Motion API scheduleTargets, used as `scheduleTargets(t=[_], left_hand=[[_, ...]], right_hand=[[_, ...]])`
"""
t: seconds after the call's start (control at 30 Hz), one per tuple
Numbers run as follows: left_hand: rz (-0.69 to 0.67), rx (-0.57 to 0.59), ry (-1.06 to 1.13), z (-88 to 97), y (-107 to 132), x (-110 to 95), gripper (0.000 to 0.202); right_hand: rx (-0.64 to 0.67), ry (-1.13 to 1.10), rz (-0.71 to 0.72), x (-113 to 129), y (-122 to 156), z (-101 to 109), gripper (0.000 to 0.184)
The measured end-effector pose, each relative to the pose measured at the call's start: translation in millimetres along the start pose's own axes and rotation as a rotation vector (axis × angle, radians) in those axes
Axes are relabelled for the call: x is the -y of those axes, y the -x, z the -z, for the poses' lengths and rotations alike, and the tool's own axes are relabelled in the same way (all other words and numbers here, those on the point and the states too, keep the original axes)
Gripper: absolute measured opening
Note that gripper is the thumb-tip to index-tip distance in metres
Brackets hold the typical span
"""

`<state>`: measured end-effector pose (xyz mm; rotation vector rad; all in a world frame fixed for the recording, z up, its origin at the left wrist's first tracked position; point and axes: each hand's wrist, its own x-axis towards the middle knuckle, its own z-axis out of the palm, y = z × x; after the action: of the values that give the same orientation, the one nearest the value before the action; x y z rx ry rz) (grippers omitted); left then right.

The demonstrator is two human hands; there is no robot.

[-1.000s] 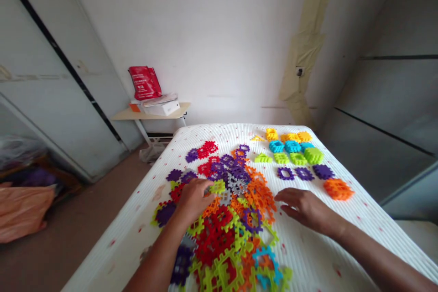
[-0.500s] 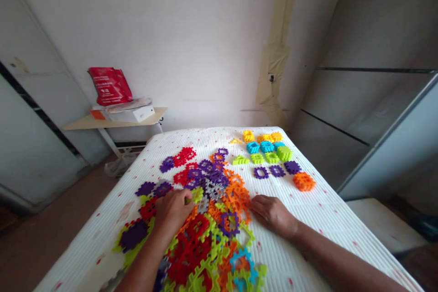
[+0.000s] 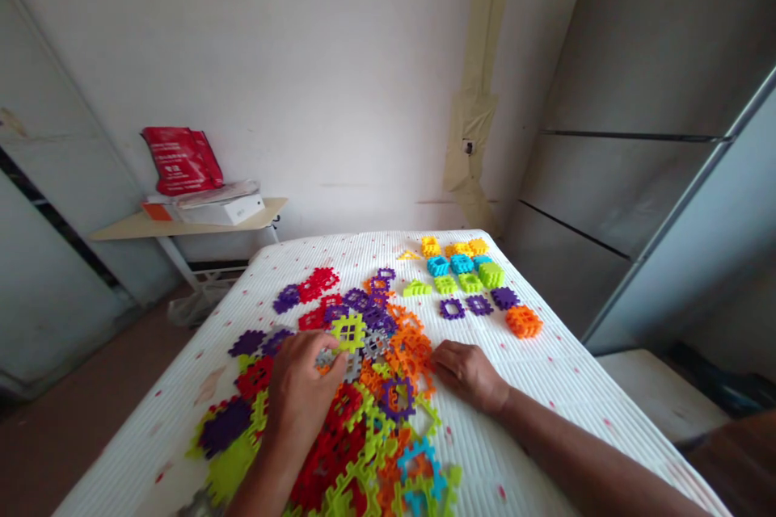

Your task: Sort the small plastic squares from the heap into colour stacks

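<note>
A heap of flat interlocking plastic tiles (image 3: 364, 412) in red, purple, orange, lime, grey and blue covers the near half of a white ribbed table (image 3: 546, 371). My left hand (image 3: 300, 392) pinches a lime green grid tile (image 3: 349, 332) and holds it up above the heap. My right hand (image 3: 466, 371) lies on the table at the heap's right edge, fingers curled against orange tiles (image 3: 412, 347). Beyond it stand sorted stacks: yellow (image 3: 430, 245), blue (image 3: 449, 264), lime (image 3: 478, 279), purple (image 3: 478, 305) and an orange stack (image 3: 525, 321).
A small wooden shelf (image 3: 182, 222) against the back wall carries a red bag (image 3: 180, 159) and a white box (image 3: 224, 210). Grey cabinet panels stand to the left and right. A low white ledge (image 3: 660, 388) sits right of the table; brown floor lies to the left.
My left hand has lifted the lime green tile up out of the heap. My right hand has slid left to the orange tiles. The camera has turned to the right.
</note>
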<state>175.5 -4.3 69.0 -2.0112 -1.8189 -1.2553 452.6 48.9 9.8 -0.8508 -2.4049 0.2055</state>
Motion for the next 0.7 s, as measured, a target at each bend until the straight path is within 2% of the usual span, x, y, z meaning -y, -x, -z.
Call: scheduleTargets(t=[0.1,0.2,0.4,0.7], left_hand=[[-0.073,-0.118,0.026,-4.6,8,-20,0.005],[-0.098,-0.13,0.02,-10.9,16,-29,0.004],[-0.094,-0.078,-0.021,-16.0,23,-22,0.003],[-0.108,-0.018,-0.054,-16.9,25,-22,0.002]], right_hand=[[-0.175,-0.149,-0.086,13,-15,0,0.014],[-0.323,-0.286,-0.147,35,-33,0,0.009],[-0.311,-0.375,-0.079,67,-55,-10,0.011],[-0.334,-0.246,-0.008,73,-57,-23,0.018]])
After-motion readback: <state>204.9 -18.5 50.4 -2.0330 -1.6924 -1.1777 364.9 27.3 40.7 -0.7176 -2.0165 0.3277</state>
